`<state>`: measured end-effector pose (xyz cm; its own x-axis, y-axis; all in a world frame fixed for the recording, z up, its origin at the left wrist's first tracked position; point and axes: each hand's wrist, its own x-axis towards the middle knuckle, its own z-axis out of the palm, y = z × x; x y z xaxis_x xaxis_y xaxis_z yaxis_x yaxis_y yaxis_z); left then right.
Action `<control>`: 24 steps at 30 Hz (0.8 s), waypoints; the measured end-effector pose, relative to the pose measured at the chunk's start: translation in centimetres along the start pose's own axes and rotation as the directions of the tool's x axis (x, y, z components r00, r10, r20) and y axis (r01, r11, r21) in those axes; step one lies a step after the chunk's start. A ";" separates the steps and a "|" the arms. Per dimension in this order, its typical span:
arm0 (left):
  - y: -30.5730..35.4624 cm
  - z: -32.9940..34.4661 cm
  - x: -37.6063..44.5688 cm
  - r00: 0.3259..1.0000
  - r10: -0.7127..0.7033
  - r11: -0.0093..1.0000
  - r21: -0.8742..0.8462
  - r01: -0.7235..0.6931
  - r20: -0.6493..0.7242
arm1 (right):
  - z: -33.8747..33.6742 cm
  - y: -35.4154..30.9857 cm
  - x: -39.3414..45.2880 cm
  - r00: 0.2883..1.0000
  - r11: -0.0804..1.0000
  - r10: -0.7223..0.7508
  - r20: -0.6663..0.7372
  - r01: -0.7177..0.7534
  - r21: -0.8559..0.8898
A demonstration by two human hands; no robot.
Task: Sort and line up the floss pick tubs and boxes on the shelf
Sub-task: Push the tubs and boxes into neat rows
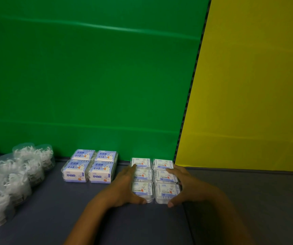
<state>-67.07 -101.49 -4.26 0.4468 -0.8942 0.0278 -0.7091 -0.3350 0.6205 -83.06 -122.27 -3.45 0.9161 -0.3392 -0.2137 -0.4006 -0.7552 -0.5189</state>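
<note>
your left hand point(124, 187) lies flat against the left side of the small boxes point(155, 179), fingers straight and pointing toward the back wall, fingertips up by the rearmost box, thumb hooked across the front corner of the nearest one. your right hand point(183, 185) mirrors it on the right side: fingers extended along the boxes, thumb bent in at the front edge. neither hand curls round a box; both press inward with open palms, so the block sits squeezed between them.

the small boxes form two columns of three, six in all, touching one another, their white and blue labels facing up. the back pair stands against the green panel point(89, 76), right at the seam where it meets the yellow panel point(248, 85).

just left of your left hand, a little apart from it, sit the big boxes point(90, 166): four in a two-by-two square, touching each other, with blue labels on top, the rear pair close to the green panel.

further left, well apart from the boxes, the clear round tubs point(18, 174) of white floss picks cluster in rough rows running from the wall toward the front-left corner; they are blurred and their number is hard to tell.

everything rests on the shelf point(124, 227), whose surface is bluish on the left and grey on the right.
</note>
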 end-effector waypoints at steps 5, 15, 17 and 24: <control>-0.1 -0.3 -0.3 1.000 -0.012 1.000 -0.029 0.012 0.006 | 0.2 -0.4 -0.1 1.000 1.000 -0.002 -0.019 0.002 -0.012; -0.5 0.4 -1.4 0.994 0.004 1.000 0.010 -0.003 -0.113 | 0.8 -0.9 -1.6 0.996 0.998 0.018 -0.083 -0.023 -0.063; -0.6 0.4 -1.6 0.993 0.000 1.000 0.005 0.001 -0.121 | 0.8 -1.2 -1.6 0.995 0.998 0.010 -0.096 -0.016 -0.055; -0.2 0.3 -2.0 0.994 -0.047 0.999 -0.011 0.046 -0.101 | 0.9 -1.6 -1.7 0.995 0.999 0.015 -0.102 -0.018 -0.038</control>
<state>-67.96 -99.71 -4.67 0.5324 -0.8430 0.0772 -0.6818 -0.3730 0.6293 -83.95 -120.00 -3.08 0.9040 -0.4054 -0.1359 -0.4177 -0.7696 -0.4829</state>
